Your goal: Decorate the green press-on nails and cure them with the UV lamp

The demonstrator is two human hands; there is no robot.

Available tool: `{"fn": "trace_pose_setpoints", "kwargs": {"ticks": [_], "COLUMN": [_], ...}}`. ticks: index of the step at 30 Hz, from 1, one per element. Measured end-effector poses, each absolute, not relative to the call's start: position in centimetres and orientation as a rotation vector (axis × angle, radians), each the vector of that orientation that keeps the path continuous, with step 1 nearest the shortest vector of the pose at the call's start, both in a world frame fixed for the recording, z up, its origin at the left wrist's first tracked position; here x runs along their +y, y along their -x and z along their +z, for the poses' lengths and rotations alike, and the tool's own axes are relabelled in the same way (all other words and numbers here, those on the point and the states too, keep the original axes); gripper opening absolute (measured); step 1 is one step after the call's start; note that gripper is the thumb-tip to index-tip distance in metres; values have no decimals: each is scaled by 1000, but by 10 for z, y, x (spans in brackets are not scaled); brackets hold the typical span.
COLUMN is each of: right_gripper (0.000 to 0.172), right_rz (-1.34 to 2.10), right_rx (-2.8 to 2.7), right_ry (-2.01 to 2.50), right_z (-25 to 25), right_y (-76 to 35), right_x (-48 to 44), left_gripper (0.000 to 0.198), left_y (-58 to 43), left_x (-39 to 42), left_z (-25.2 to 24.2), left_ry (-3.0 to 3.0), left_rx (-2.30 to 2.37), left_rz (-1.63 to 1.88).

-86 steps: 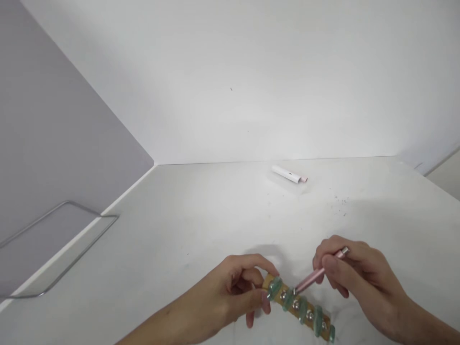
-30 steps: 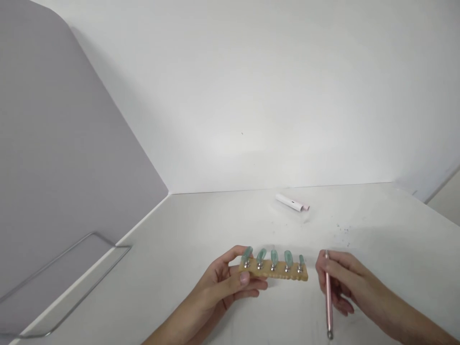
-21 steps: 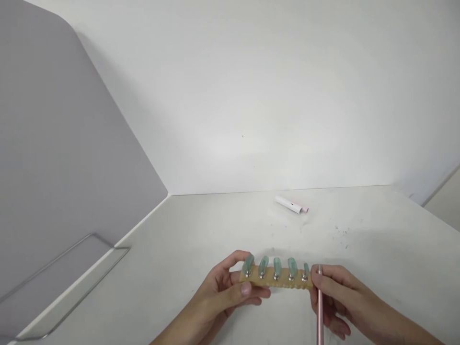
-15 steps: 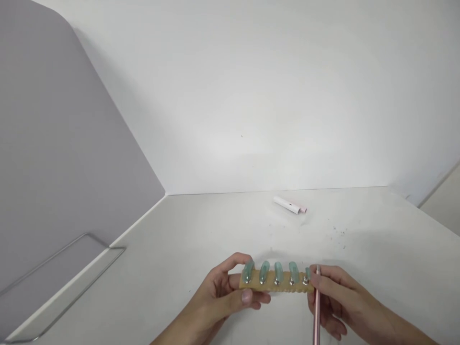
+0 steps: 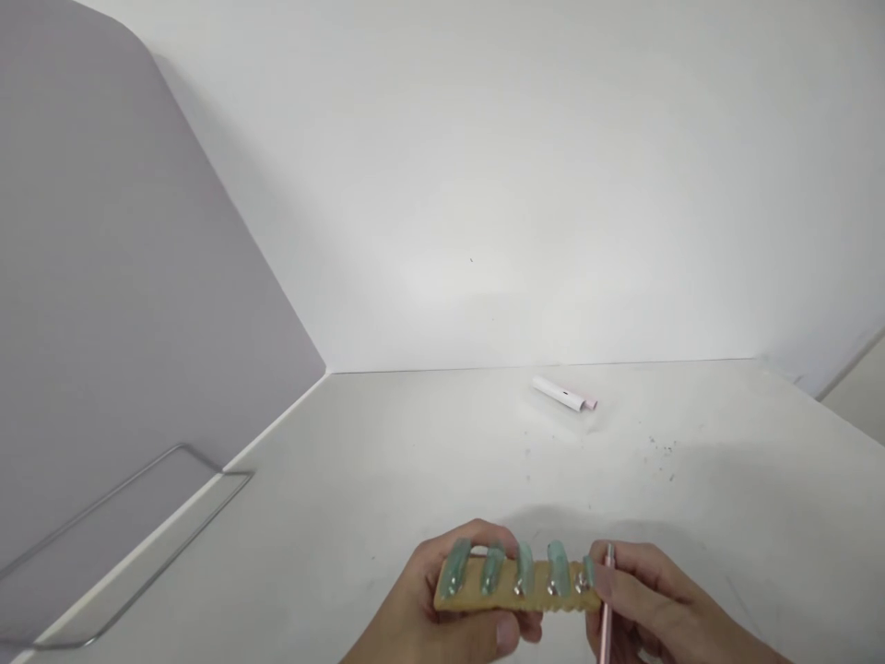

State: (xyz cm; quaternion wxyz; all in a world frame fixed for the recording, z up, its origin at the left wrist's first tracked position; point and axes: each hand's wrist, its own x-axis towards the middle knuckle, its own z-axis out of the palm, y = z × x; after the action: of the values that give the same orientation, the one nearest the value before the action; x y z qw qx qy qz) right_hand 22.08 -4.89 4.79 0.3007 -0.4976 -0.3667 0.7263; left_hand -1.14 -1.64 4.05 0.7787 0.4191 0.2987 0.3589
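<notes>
A tan wooden strip [image 5: 508, 595] carries several pale green false nails [image 5: 524, 567] on silver studs. My left hand [image 5: 442, 622] grips the strip's left end, thumb on its front edge and fingers behind. Curled at the strip's right end, my right hand [image 5: 646, 613] holds a thin pink pen-like tool [image 5: 607, 609] upright, its tip beside the rightmost nail. Both hands sit low over the white table [image 5: 387, 461], near the frame's bottom edge.
A white tube with a pink end [image 5: 563, 394] lies near the back wall. Dark specks [image 5: 660, 450] dot the table right of centre. A grey panel [image 5: 124, 304] and a thin metal wire frame [image 5: 138, 516] stand at the left.
The strip and both hands have come nearer to me and lower in view. My right hand brought the pink tool from apart on the right up against the strip's right end.
</notes>
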Motion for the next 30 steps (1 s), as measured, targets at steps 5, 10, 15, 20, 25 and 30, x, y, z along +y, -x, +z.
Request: {"fn": "trace_pose_setpoints", "kwargs": {"ticks": [5, 10, 15, 20, 25, 30], "right_gripper": [39, 49, 51, 49, 47, 46], "right_rz": [1889, 1784, 1593, 1619, 1562, 1509], "right_rx": [-1249, -1235, -928, -969, -1105, -1216], "right_ry": [1286, 1306, 1247, 1199, 1208, 1233], "right_z": [44, 52, 59, 58, 51, 47], "right_y": [-231, -239, -245, -247, -246, -249], "right_x": [-48, -37, -29, -34, -37, -34], "left_gripper": [42, 44, 38, 24, 24, 29], "left_y": [10, 16, 20, 16, 11, 11], "left_x": [-17, -12, -8, -10, -8, -1], "left_z": [43, 36, 26, 32, 24, 12], "left_ry": [-865, -848, -988, -1112, -977, -958], "left_rx": [703, 638, 771, 650, 548, 514], "left_rz": [744, 643, 491, 332, 283, 329]}}
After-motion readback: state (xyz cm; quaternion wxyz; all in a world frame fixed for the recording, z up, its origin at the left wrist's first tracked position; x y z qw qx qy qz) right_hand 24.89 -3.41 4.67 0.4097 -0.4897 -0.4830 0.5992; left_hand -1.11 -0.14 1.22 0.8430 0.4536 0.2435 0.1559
